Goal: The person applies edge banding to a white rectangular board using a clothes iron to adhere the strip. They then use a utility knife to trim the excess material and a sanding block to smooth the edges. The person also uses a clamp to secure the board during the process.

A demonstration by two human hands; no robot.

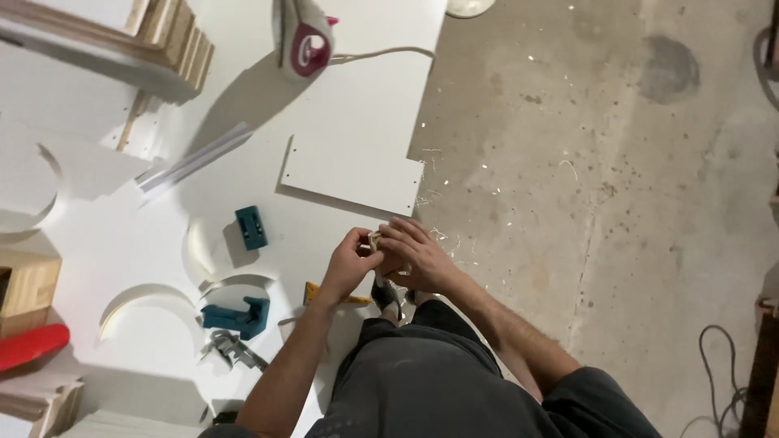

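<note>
Nearest the camera, the person is crouching in dark shorts, both forearms reaching forward over the edge of a white board (pixel 243 203) lying on the floor. The left hand (pixel 347 264) and the right hand (pixel 418 255) are meeting just past the knees, fingers curling shut around a small pale piece (pixel 376 240) pinched between them; it is too small to tell what it is. It is sitting right at the board's near edge, beside the bare concrete.

As a judgement, the work is looking partway along: panels are already cut, with curved cut-outs showing in the white sheets at left, while loose parts are lying unassembled.

Just under the wrists, a yellow tool (pixel 312 294) is peeking out. Left of it, 2 teal plastic blocks (pixel 251 227) are resting on the board, with a bunch of metal fittings (pixel 231 347) near the lower one. A smaller white panel (pixel 353 174) is lying flat just beyond the hands, and thin white strips (pixel 195 161) are lying further left.

Farther off, a clothes iron (pixel 304 36) is standing on the board with its cord trailing right, and stacked wooden boards (pixel 174 40) are sitting at the top left.

The concrete floor (pixel 608 162) to the right is looking stained and dusty, with shavings scattered near the board's edge and a cable (pixel 722 365) coiling at the far right.
</note>
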